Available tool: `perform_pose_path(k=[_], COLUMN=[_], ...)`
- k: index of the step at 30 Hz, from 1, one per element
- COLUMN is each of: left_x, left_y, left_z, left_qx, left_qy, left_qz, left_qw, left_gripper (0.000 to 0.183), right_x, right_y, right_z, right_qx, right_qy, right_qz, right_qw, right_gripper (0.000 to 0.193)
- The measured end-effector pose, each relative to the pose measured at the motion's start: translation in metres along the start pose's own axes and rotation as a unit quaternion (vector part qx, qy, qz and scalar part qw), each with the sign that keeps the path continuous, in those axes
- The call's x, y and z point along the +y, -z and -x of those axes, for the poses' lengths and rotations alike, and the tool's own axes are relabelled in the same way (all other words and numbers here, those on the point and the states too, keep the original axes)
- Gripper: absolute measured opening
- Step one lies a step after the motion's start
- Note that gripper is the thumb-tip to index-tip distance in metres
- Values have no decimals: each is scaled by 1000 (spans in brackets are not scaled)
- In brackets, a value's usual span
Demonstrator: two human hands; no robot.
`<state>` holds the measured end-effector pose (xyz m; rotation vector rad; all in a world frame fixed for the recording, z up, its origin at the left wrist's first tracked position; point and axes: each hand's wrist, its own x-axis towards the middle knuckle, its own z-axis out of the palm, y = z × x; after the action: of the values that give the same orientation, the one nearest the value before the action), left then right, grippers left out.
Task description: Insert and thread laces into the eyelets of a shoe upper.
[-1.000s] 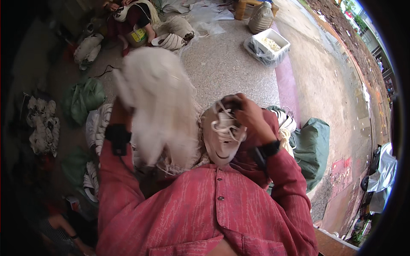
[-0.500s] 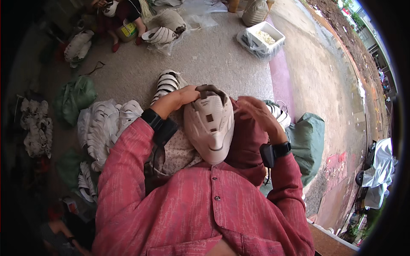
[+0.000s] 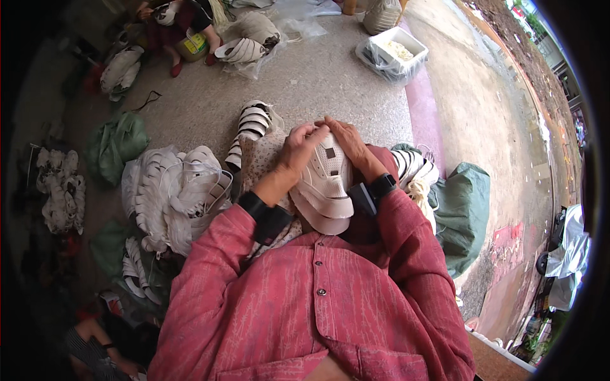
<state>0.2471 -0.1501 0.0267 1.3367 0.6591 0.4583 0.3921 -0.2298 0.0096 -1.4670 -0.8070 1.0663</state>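
A beige-white shoe upper [image 3: 325,181] lies over my lap with its rounded toe toward me. Small dark square openings run down its middle. At the toe a second, similar layer shows beneath the first; whether this is another upper cannot be told. My left hand [image 3: 302,150] is closed on the upper's far left edge, fingers bent over the top. From the right, my right hand [image 3: 348,143] grips the same far end, and the fingertips of both hands meet there. The hands hide the upper's ankle opening.
Bundles of white shoe uppers [image 3: 152,197] lie at my left, beside a green bag [image 3: 117,146]. More stacked uppers [image 3: 413,168] and a green sack [image 3: 467,209] are at my right. Ahead stands a white tub [image 3: 414,46]. A seated person [image 3: 181,28] works at the far left.
My hands have come together at the upper's far end; the right hand was apart from it before. The upper has tipped flatter, and a second layer now shows at the toe.
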Motion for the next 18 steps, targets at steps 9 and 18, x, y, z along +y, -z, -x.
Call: perform_pose_path(k=[9,18], left_x=[-19,-29], left_y=[19,16], left_z=[38,37], left_qx=[-109,-36], left_qy=[-172,-184], left_qz=[-137,-135], left_qw=[969,973], left_gripper=[43,61], right_x=[13,16], right_y=[-32,-19], right_z=[64,31], right_qx=[169,128], right_qy=[79,96], right_qz=[108,106], right_qw=[976,981], right_gripper=[51,53])
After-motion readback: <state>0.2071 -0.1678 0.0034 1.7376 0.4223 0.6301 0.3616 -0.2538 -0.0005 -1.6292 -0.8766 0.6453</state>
